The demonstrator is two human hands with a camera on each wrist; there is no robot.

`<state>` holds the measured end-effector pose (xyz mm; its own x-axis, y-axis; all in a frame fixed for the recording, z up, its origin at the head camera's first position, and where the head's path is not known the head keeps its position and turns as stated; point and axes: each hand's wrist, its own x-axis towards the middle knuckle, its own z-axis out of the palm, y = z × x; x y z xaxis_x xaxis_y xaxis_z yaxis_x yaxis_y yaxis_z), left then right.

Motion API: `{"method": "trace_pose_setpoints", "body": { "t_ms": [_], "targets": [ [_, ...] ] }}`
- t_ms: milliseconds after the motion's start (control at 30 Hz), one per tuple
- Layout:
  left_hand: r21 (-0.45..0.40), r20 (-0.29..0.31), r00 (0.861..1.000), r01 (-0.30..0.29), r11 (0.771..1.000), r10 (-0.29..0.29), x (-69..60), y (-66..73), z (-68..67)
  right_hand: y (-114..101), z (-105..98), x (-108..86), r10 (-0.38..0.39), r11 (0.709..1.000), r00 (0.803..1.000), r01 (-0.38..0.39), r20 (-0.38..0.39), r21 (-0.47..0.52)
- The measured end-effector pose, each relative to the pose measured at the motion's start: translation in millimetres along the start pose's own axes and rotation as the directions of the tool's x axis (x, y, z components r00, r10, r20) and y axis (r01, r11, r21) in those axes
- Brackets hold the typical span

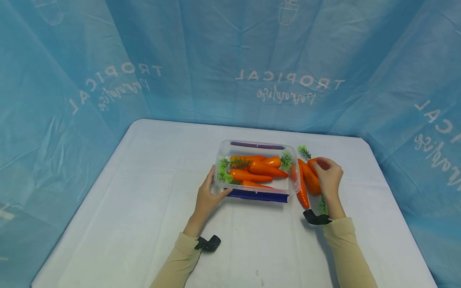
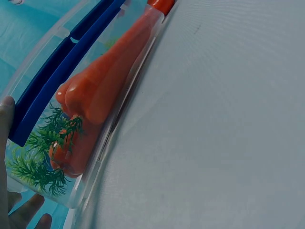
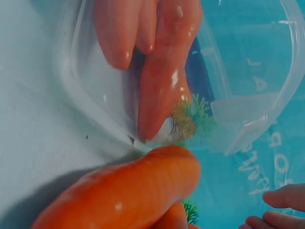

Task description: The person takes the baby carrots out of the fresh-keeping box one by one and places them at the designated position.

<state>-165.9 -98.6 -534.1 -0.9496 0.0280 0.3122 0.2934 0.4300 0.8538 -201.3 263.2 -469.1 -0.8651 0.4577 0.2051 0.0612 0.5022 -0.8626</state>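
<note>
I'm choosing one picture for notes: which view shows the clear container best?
The head view: it shows nearly the whole clear container from above, with its blue front clip and carrots inside. The left wrist view shows its clip side, cut off by the frame; the right wrist view shows one end, also cut off.

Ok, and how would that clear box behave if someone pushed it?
The clear box probably keeps its shape, as its walls show no sag. Wide and low, it seems unlikely to tip. The glossy, rounded carrots inside might slide or roll.
</note>
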Motion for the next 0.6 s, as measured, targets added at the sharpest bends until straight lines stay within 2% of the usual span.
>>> {"method": "trace_pose_setpoints", "body": {
  "t_ms": [267, 600],
  "targets": [
    [-0.004, 0.004, 1.0, 0.0, 1.0, 0.0, -0.3, 1.3, -0.5, -5.9, 6.8, -1.1, -0.07, 0.998, 0.998, 0.07, 0.003, 0.007],
    [-0.01, 0.012, 1.0, 0.015, 1.0, -0.015, -0.6, 2.0, -0.8, -19.8, 11.3, -4.9, -0.097, 0.995, 0.993, 0.095, 0.063, 0.032]
  ]
}}
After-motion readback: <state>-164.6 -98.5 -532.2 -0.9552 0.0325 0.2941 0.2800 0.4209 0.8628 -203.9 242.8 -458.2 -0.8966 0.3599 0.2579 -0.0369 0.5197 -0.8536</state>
